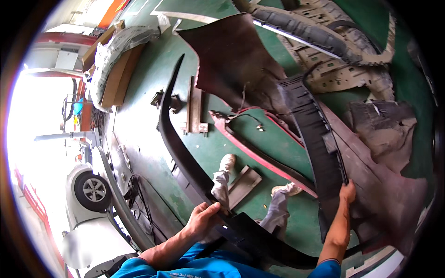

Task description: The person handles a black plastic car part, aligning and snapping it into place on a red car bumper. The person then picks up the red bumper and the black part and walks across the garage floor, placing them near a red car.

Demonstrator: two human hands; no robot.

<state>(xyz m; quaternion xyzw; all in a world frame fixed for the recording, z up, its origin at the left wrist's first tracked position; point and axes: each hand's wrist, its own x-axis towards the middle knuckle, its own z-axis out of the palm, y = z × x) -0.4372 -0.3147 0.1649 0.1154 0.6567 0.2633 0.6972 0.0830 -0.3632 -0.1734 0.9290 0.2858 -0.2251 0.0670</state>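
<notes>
My left hand [202, 218] grips the lower edge of a long curved black trim strip [174, 139] that arcs up and away across the green floor. My right hand [347, 192] clasps the near end of a black ribbed grille panel [315, 129] fixed along a large dark red car bumper [371, 185]. The bumper stretches from the far middle to the near right. My legs in grey trousers and pale shoes [227, 163] stand between the two hands.
A red bumper strip [259, 155] with a loose wire lies on the floor ahead. Wooden pieces [194, 109] lie beyond. Grey underbody panels [333, 55] sit at the far right. A wrapped part [111, 55] rests at the far left. A white car [90, 217] stands at the left.
</notes>
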